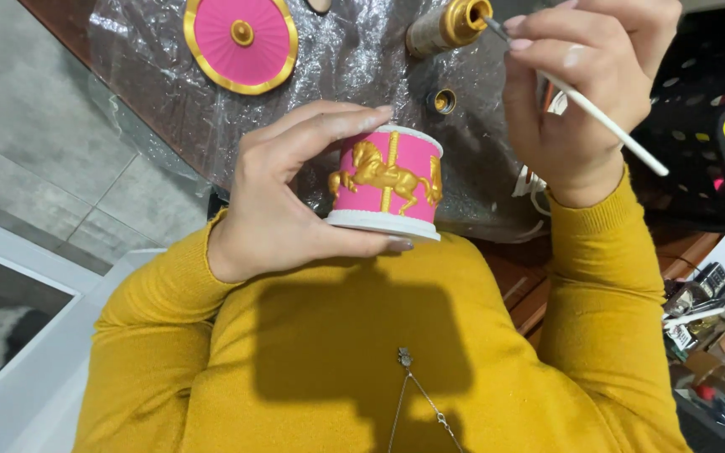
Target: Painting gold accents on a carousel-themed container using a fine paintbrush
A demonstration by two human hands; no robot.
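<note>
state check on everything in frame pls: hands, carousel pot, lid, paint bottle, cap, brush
left hand: grip closed around the carousel pot, held above the lap
carousel pot: pink with gold horse, tilted on its side, lid off
round lid: pink with gold rim, lying flat on the plastic sheet
right hand: grip on the brush
brush: white handle, tip dipped into the bottle mouth
gold paint bottle: open, lying tilted
bottle cap: off, on the sheet
</note>
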